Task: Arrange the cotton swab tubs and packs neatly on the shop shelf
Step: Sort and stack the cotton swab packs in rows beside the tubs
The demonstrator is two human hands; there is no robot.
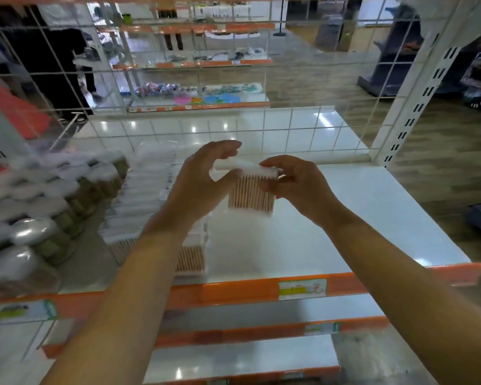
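- Spanning the frame, the white shelf (372, 218) with its orange edge carries the stock.
- Tubs (47, 207) at 9 o'clock; stacked packs (150, 201) just beside them.
- Left hand (203, 184) and right hand (297, 182) both pinch one swab pack (252, 194), held above the shelf at centre.

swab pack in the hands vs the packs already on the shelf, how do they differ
The held pack is up in the air, alone, between the left hand and the right hand; the shelved packs lie on the shelf in a row running back beside the tubs. Both show tan sticks with white tips.
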